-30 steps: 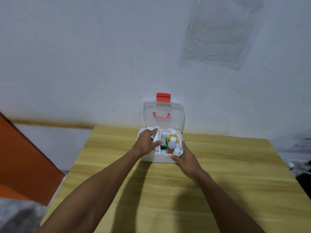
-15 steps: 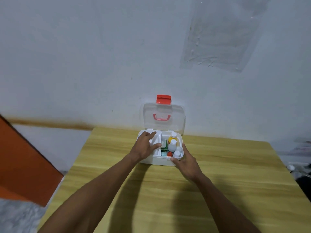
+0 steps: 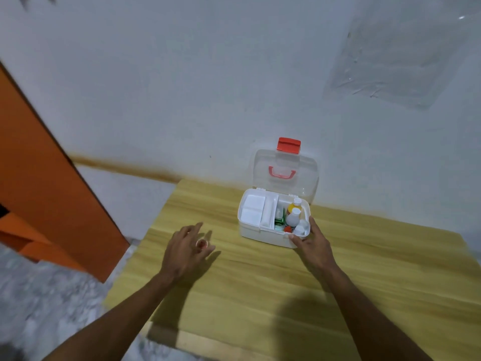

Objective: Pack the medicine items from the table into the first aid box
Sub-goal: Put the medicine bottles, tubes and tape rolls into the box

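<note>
- Now the left hand [image 3: 186, 250] is off the box and hovers over the table to its left, fingers spread and loose; a small round red-and-white thing [image 3: 201, 243] shows at the fingertips, though the blur hides whether it is pinched or only lies beneath them.
- Half a second ago that same hand was inside the box, pressing down on the white tray [image 3: 256, 211]; the tray now sits seated in the left half, so that step looks finished.
- Meanwhile the right hand [image 3: 313, 247] has stayed put, thumb and fingers clamped on the near right corner of the first aid box [image 3: 263, 234] to steady it.
- Inside the right half stand a yellow bottle [image 3: 295, 205] and a white bottle [image 3: 293, 217], with green packets [image 3: 279, 221] just beside them and a red cap low in the corner.
- Above them the clear lid [image 3: 285, 175] stands upright against the wall, its red latch [image 3: 289, 145] on top, so closing is not yet done.
- Apart from that small round thing, no medicine shows on the wooden table [image 3: 364, 282], which suggests packing is nearly complete.
- Beyond the table are a pale wall, a plastic sheet [image 3: 398, 61] taped up on it, and an orange panel [image 3: 39, 178] at the left.
</note>
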